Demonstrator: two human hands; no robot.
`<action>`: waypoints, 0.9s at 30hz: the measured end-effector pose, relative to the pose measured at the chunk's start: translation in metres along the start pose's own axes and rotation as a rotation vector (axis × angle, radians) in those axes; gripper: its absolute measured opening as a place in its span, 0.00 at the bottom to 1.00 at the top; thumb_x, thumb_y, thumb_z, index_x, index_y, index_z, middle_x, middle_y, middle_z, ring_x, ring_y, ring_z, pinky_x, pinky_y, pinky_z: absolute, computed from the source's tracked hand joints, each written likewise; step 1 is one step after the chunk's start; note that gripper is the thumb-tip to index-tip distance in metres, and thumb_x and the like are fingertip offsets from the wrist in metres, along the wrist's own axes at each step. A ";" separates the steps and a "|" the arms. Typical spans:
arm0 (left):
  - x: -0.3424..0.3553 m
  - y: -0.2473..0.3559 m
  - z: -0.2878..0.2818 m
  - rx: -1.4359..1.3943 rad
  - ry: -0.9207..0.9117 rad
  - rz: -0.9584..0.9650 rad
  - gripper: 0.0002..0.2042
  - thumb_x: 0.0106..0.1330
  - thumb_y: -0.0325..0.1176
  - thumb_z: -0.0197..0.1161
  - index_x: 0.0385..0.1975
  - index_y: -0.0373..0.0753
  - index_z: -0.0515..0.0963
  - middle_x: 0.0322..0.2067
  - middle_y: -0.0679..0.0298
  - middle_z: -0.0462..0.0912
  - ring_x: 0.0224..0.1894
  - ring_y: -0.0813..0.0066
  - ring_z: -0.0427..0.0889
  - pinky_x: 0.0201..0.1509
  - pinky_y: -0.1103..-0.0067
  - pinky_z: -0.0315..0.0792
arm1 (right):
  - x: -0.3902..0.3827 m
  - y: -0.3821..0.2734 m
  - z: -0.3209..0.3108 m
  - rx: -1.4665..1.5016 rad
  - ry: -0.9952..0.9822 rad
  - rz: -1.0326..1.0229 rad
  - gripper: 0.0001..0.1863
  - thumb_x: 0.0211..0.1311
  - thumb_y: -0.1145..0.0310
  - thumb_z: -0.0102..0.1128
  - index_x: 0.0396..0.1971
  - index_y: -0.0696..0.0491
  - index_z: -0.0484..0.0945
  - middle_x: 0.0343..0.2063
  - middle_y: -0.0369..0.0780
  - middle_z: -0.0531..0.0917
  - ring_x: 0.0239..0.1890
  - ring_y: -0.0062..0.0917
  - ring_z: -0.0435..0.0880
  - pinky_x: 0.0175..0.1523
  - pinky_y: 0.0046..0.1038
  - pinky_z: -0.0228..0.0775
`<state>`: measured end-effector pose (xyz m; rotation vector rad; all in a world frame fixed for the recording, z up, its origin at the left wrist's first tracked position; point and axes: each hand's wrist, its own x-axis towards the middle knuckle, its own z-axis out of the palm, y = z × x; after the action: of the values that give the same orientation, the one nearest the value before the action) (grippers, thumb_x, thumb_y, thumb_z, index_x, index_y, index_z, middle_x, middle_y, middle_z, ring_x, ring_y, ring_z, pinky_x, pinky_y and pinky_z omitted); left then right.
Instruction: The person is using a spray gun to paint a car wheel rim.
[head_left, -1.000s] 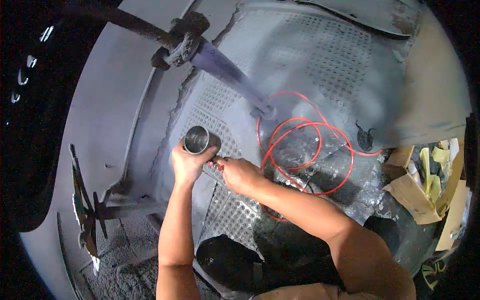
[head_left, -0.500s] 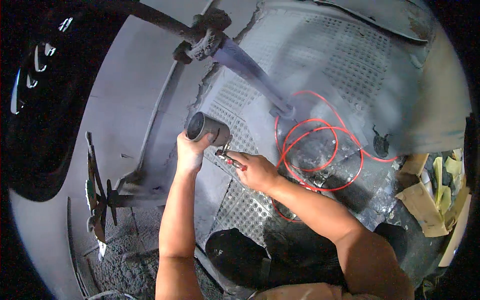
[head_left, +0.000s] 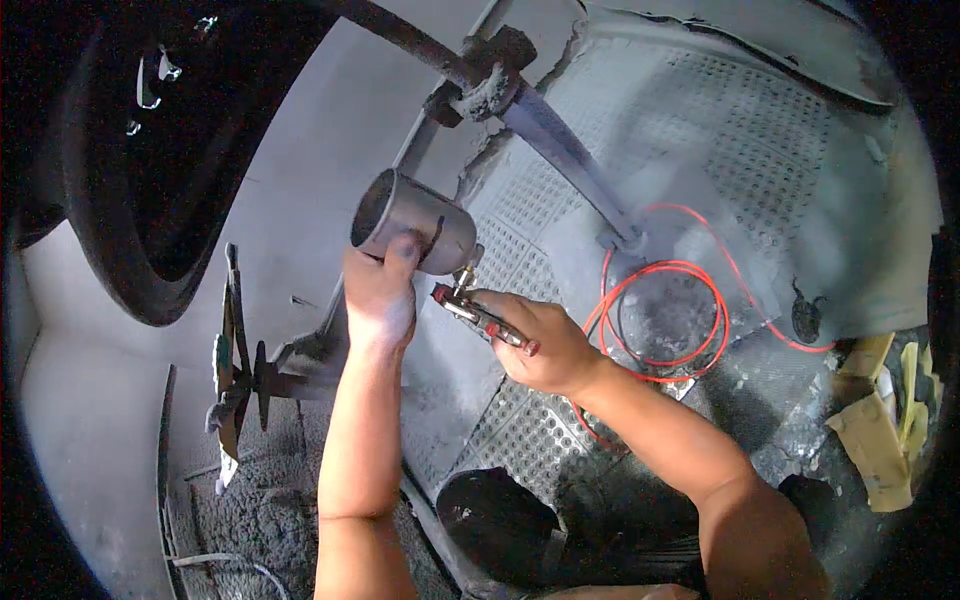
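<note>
Spray gun (head_left: pixel 487 322) — handle hidden in right hand (head_left: pixel 548 345); metal cup (head_left: pixel 435 218) — inner floor hidden.

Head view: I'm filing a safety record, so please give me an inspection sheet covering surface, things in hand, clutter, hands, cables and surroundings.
Surface: grey floor with dotted panels and pale blotches.
Things in hand: metal cup, tilted, its open end toward upper left; spray gun by its lower end.
Clutter: open cardboard box at the right, holding yellowish scraps.
Hands: left hand grips the cup; right hand grips the spray gun.
Cables: no power cable identified; red hose looped on the floor, any link to the gun unclear.
Surroundings: slanting post ahead, dark clamp at its upper end.
</note>
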<state>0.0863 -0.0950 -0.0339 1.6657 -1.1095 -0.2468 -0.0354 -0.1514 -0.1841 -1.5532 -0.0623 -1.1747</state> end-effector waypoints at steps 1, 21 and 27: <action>0.001 0.008 0.000 0.053 -0.024 0.032 0.23 0.67 0.36 0.62 0.58 0.29 0.71 0.50 0.58 0.80 0.51 0.69 0.78 0.59 0.71 0.71 | 0.004 -0.004 -0.002 0.024 0.009 -0.012 0.27 0.53 0.81 0.57 0.57 0.56 0.72 0.41 0.49 0.85 0.40 0.44 0.87 0.44 0.36 0.79; 0.094 -0.008 -0.117 -0.012 0.631 0.848 0.22 0.76 0.50 0.52 0.59 0.40 0.67 0.63 0.58 0.68 0.64 0.60 0.67 0.73 0.58 0.55 | 0.087 -0.059 -0.067 0.319 0.220 -0.121 0.13 0.73 0.63 0.53 0.45 0.57 0.80 0.32 0.40 0.85 0.25 0.25 0.76 0.31 0.25 0.68; 0.062 0.010 -0.102 0.105 0.807 0.867 0.21 0.77 0.50 0.51 0.55 0.38 0.65 0.54 0.60 0.73 0.53 0.68 0.72 0.60 0.69 0.69 | 0.098 -0.057 -0.069 0.368 0.254 -0.162 0.16 0.76 0.62 0.50 0.50 0.58 0.78 0.32 0.35 0.83 0.16 0.09 0.66 0.21 0.16 0.58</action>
<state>0.1802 -0.0756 0.0382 1.0420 -1.0857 0.9646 -0.0639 -0.2351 -0.0853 -1.0847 -0.2261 -1.3925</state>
